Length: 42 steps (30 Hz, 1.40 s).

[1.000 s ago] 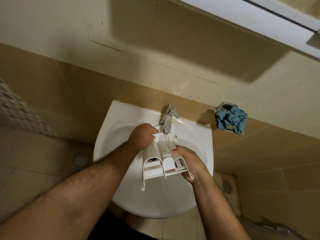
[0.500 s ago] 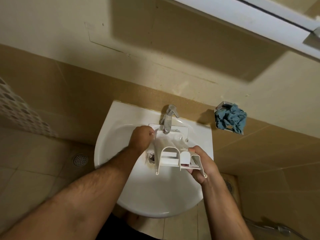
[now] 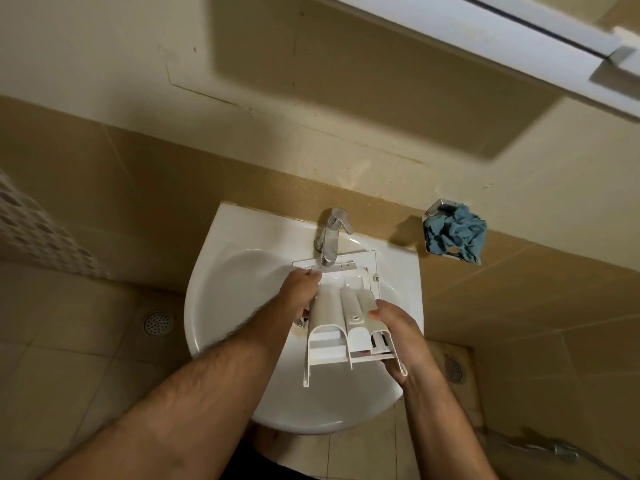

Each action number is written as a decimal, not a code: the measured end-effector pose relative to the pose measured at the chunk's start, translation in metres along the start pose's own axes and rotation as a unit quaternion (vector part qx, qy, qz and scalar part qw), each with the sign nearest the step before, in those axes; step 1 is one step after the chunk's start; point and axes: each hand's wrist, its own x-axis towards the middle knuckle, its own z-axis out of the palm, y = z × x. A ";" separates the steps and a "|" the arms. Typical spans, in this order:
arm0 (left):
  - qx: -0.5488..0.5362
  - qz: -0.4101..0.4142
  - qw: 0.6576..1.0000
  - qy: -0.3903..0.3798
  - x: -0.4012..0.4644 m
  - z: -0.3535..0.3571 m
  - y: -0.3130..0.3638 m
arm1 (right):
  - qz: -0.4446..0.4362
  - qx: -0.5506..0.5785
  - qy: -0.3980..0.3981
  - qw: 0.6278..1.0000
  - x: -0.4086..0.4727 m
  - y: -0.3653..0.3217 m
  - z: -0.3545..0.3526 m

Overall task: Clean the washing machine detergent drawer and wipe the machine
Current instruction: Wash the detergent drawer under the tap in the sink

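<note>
The white plastic detergent drawer [image 3: 343, 320] is held over the white sink [image 3: 228, 306], underside up, with its front panel under the chrome tap [image 3: 330, 237]. My left hand [image 3: 299, 289] grips the drawer's left side near the tap. My right hand [image 3: 394, 327] holds the right side and near end, fingers wrapped under it. The drawer's curved compartment bottoms face me.
A crumpled blue cloth [image 3: 455, 235] sits in a metal holder on the wall right of the sink. Floor drains [image 3: 157, 322] lie left and right of the basin. A white cabinet edge [image 3: 519, 39] hangs overhead. Tiled wall runs behind the sink.
The drawer has been tilted and turned in my hands, from lying sideways half a second ago to pointing lengthwise toward me again. Both hands kept their hold.
</note>
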 end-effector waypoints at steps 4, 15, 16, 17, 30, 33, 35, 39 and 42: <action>0.006 0.000 1.000 0.009 0.000 0.005 -0.012 | 0.009 -0.050 0.020 0.998 -0.002 0.014 0.001; -0.004 0.036 0.999 0.021 0.004 -0.007 -0.003 | 0.022 0.051 -0.005 0.998 -0.012 0.023 -0.011; -0.022 0.013 1.000 0.016 0.004 -0.008 -0.003 | 0.031 0.021 -0.007 0.999 -0.015 0.018 -0.012; -0.044 -0.018 0.999 0.009 0.003 -0.009 -0.004 | 0.032 -0.021 -0.009 0.999 -0.015 0.015 -0.015; 0.071 -0.156 0.985 -0.007 -0.020 -0.037 -0.031 | 0.032 -0.398 -0.082 0.913 -0.009 -0.029 0.035; 0.135 -0.156 0.979 0.000 -0.025 -0.044 -0.030 | 0.011 -0.489 -0.118 0.864 -0.008 -0.042 0.047; 0.137 -0.151 0.979 0.001 -0.025 -0.049 -0.030 | -0.001 -0.520 -0.138 0.843 -0.005 -0.045 0.055; 0.043 -0.165 0.985 0.010 -0.028 -0.057 -0.023 | -0.035 -0.540 -0.157 0.826 0.001 -0.044 0.065; -0.095 -0.168 0.981 -0.002 -0.033 -0.057 -0.015 | -0.077 -0.564 -0.172 0.804 0.004 -0.039 0.066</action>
